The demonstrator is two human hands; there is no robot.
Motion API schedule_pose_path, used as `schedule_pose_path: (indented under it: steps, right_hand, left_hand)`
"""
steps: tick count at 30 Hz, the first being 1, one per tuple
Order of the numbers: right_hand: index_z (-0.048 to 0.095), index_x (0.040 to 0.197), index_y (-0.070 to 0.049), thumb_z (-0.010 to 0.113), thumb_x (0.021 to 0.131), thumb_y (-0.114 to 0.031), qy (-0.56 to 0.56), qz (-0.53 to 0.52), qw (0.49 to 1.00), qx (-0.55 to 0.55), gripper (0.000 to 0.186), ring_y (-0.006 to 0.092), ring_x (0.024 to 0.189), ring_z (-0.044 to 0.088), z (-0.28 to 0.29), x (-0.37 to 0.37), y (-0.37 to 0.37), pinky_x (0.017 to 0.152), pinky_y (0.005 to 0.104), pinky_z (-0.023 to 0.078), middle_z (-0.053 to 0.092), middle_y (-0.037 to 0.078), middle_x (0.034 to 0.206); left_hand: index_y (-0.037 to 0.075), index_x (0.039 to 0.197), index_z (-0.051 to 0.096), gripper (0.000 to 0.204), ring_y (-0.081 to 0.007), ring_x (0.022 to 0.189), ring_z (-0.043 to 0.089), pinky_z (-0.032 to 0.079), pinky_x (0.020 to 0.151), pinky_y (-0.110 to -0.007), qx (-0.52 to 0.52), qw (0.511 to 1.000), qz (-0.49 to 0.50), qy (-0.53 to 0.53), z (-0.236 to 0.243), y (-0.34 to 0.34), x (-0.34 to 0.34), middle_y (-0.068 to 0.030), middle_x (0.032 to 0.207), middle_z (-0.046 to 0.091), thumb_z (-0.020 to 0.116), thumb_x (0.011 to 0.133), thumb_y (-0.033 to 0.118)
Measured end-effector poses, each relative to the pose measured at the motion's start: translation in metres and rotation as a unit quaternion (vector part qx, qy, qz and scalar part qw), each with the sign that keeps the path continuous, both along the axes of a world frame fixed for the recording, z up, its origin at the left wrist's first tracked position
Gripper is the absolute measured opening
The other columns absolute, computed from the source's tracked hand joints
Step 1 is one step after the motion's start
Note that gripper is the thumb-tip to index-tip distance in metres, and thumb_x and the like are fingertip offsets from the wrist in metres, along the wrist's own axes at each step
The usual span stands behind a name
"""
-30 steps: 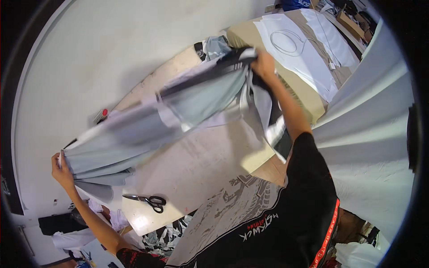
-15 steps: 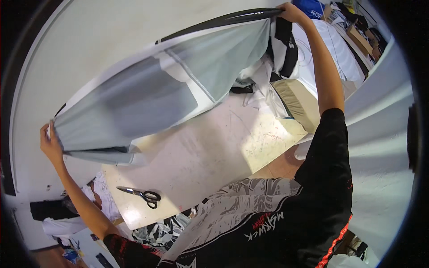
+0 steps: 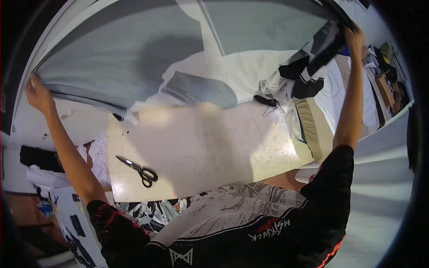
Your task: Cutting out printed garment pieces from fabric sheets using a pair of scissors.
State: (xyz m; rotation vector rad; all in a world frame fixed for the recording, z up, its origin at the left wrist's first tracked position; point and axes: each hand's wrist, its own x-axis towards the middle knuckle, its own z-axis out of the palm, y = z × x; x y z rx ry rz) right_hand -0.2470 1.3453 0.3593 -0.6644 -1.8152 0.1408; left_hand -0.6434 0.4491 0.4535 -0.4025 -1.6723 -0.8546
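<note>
Both arms are raised and spread wide, stretching a large piece of grey, white and black fabric (image 3: 120, 67) above the far side of the table. My left hand (image 3: 39, 94) is closed on its left end. At the upper right, my right hand (image 3: 354, 39) grips a black-edged part of the same fabric. The cloth's lower edge hangs loosely, with a grey-and-white flap in the middle. On the table's near left lies a pair of black-handled scissors (image 3: 142, 172), apart from both hands.
The pale table (image 3: 214, 147) bears marks and scribbles. Crumpled white and black cloth (image 3: 272, 87) and a beige folded bundle (image 3: 308, 127) lie at its right end. Fabric scraps (image 3: 156, 214) sit below the near edge. A white curtain (image 3: 384, 178) hangs at right.
Both hands have risen or moved outward, the right one further right. The fabric is spread wider and higher, showing more of its grey and white surface. The scissors still lie on the table.
</note>
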Motion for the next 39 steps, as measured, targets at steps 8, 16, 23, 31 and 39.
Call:
schedule_pose_path:
  steps: [8,16,23,31,39]
  right_hand:
    - [0.074,0.13,-0.002,0.062,0.09,-0.002,-0.142,0.071,0.986,-0.041,0.042,0.0261,0.113,0.074,-0.157,0.145,0.018,0.097,0.0355,0.055,0.078,0.021,0.116]
    - [0.07,0.14,-0.015,0.067,0.084,-0.011,-0.391,-0.11,0.911,0.07,0.056,0.0367,0.115,0.072,-0.1,0.153,0.047,0.1,0.048,0.055,0.076,0.019,0.121]
    - [0.043,0.16,-0.009,0.099,0.063,-0.034,-0.448,0.508,0.734,-0.039,0.115,0.0387,0.15,0.039,-0.281,0.009,-0.428,0.126,0.0558,0.025,0.047,0.019,0.161]
    - [0.063,0.136,-0.009,0.084,0.076,-0.023,-0.394,0.546,0.728,-0.127,0.066,0.0402,0.09,0.068,-0.4,0.061,-0.494,0.085,0.0455,0.055,0.064,0.016,0.109]
    - [0.067,0.109,-0.005,0.074,0.068,0.003,-0.4,0.375,0.745,-0.38,0.042,0.0358,0.082,0.071,-0.383,0.09,-0.382,0.072,0.042,0.056,0.068,0.016,0.084]
  left_hand:
    - [-0.005,0.111,0.071,0.024,-0.0105,0.092,0.06,0.048,0.088,-0.025,0.017,0.98,-0.12,-0.155,-0.179,-0.105,0.09,-0.001,0.099,0.069,0.069,0.107,0.019]
    - [0.0,0.11,0.074,0.043,-0.008,0.084,0.059,0.05,0.08,-0.025,-0.211,0.911,-0.202,-0.292,-0.116,-0.089,0.113,0.0039,0.092,0.069,0.092,0.074,0.017]
    - [0.001,0.085,0.061,0.028,-0.0097,0.065,0.054,0.044,0.06,-0.03,-0.259,0.628,-0.456,-0.575,-0.255,0.048,0.242,-0.0068,0.071,0.058,0.086,0.072,0.002]
    - [0.002,0.08,0.058,0.029,-0.0082,0.067,0.045,0.039,0.06,-0.028,-0.26,0.652,-0.265,-0.661,-0.311,-0.022,0.252,-0.0015,0.069,0.05,0.085,0.069,-0.003]
    - [0.011,0.11,0.08,0.031,-0.0441,0.104,0.07,0.056,0.093,-0.051,-0.472,0.619,-0.126,-0.615,-0.382,-0.088,0.227,-0.0189,0.104,0.077,0.068,0.081,0.009]
